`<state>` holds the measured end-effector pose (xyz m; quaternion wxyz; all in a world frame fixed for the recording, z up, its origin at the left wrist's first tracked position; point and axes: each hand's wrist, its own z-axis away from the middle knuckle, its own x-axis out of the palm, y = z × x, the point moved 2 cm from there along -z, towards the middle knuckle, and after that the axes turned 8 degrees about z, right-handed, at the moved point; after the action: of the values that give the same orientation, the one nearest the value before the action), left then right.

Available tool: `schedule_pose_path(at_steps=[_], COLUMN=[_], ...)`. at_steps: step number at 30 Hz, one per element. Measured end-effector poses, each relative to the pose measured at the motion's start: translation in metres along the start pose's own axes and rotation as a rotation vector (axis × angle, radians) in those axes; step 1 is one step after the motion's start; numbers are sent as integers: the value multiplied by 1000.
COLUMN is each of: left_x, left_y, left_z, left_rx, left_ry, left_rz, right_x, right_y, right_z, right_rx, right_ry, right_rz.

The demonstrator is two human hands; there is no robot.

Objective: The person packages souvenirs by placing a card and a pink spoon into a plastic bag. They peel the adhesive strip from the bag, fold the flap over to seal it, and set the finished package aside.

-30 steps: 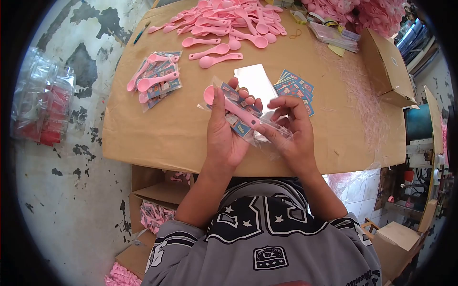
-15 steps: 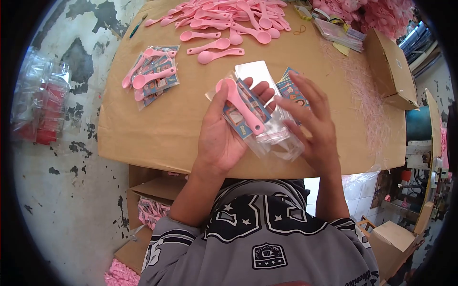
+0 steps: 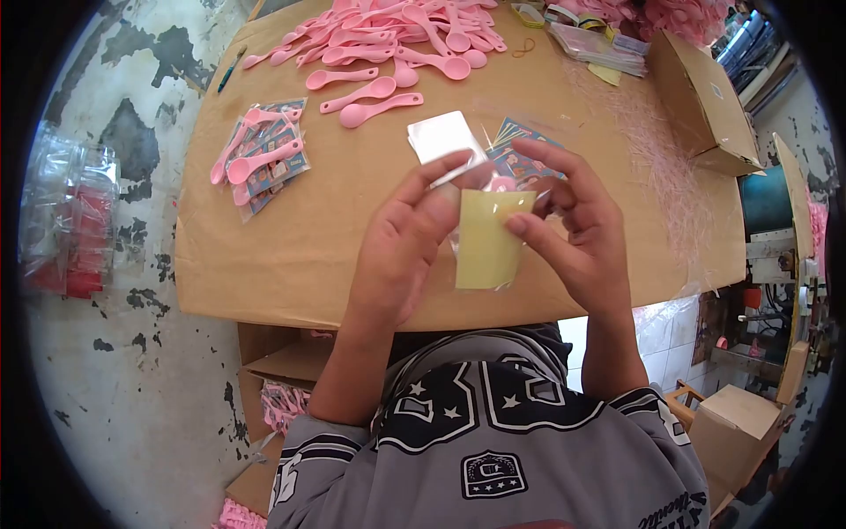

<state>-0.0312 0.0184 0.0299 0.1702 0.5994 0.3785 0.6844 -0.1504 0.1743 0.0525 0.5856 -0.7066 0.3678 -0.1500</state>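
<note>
Between my two hands a clear plastic bag is upright, its yellow card back (image 3: 493, 247) facing me. A bit of a pink spoon (image 3: 501, 183) shows at the bag's top, behind the card. My left hand (image 3: 397, 234) pinches the upper left of the bag with thumb and forefinger. On the right side, my right hand (image 3: 577, 234) has its thumb against the card and its fingers curled behind. Just beyond them lie a stack of white-looking bags (image 3: 441, 137) and a fan of blue printed cards (image 3: 520, 145), partly hidden by my fingers.
A large heap of pink spoons (image 3: 397, 35) covers the table's far side. Packed spoon bags (image 3: 269, 159) are piled at the left, near a pen (image 3: 231, 70). At the right stand a cardboard box (image 3: 705, 101) and pink shreds (image 3: 656, 167); flat plastic packs (image 3: 599, 48) lie behind.
The bag has been turned over, from spoon and printed side to yellow back. My left hand has rotated from palm up to a pinch, and my right hand has come onto the bag.
</note>
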Motion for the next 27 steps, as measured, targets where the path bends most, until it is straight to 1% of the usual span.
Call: schedule_pose_path(at_steps=[1, 2, 5, 6, 8, 9, 11, 12, 15, 19, 22, 25, 27], left_x=[5, 4, 4, 3, 10, 14, 18, 19, 23, 25, 23, 33, 29], left_y=[2, -4, -8, -9, -7, -5, -9, -10, -10, -8, -16, -10, -10], left_z=[2, 1, 0, -2, 3, 5, 7, 8, 11, 15, 14, 15, 13], left_rx=[-14, 7, -41, 50, 75, 87, 122, 140, 122, 124, 139, 132, 116], left_ry=[-65, -46, 52, 46, 122, 157, 140, 133, 64, 38, 59, 66, 14], left_rz=[-127, -133, -161, -211, -269, -296, -352, -380, -511, -751, -751, -851, -857], right_x=[3, 6, 4, 4, 4, 2, -4, -2, 5, 8, 7, 4, -1], right_y=[1, 3, 7, 8, 8, 4, -5, -6, -9, -6, -5, -8, -8], right_z=[0, 0, 2, 1, 0, -1, -6, -8, -12, -16, -17, -18, -19], right_rx=[76, 156, 152, 106, 17, -111, -368, -407, -484, -497, -512, -525, -498], right_ry=[-46, -86, -106, -7, 198, 252, 355, 359, 359, 403, 417, 415, 407], right_rz=[-76, -149, -51, 5, 121, 272, 578, 648, 772, 808, 801, 788, 761])
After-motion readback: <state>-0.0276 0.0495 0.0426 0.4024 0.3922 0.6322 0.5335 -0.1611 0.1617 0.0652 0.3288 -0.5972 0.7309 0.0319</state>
